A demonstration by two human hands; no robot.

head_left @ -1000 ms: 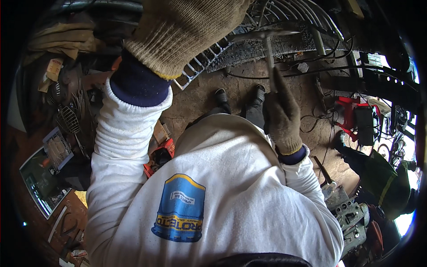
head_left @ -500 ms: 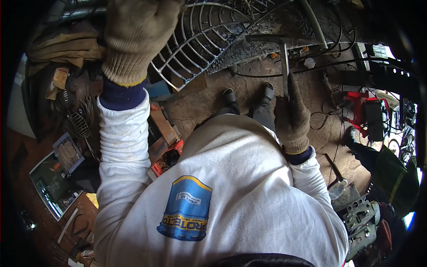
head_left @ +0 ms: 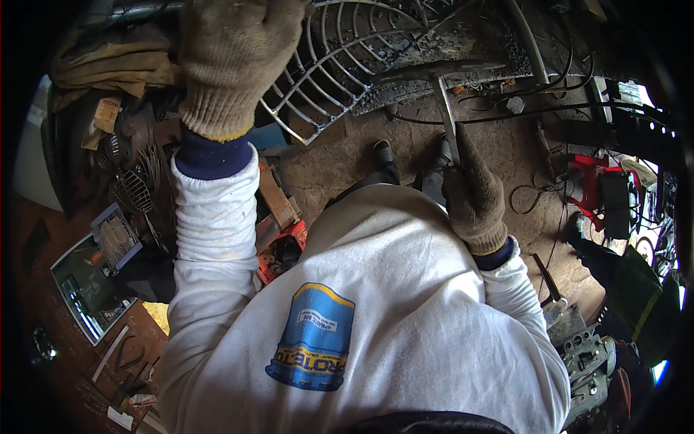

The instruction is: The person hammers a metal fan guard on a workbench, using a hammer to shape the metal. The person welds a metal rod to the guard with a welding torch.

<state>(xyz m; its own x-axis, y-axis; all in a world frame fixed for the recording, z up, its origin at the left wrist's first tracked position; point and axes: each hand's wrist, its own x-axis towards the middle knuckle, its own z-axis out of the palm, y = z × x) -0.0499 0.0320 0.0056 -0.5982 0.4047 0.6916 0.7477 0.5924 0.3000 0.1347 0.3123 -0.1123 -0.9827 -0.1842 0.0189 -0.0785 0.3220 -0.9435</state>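
Two gloved hands show: the left hand overlaps one end of a metal grille, its fingers hidden, so whether it grasps cannot be told; the right hand is closed around a hammer. Brown floor gives open room between the person and one dark counter. One grille, curved and many-barred, reaches past the counter's near edge, a corner over the floor. One red crate stands beside the left sleeve. One hammer points its head toward the grille (contact is unclear). Two shoes stand below.
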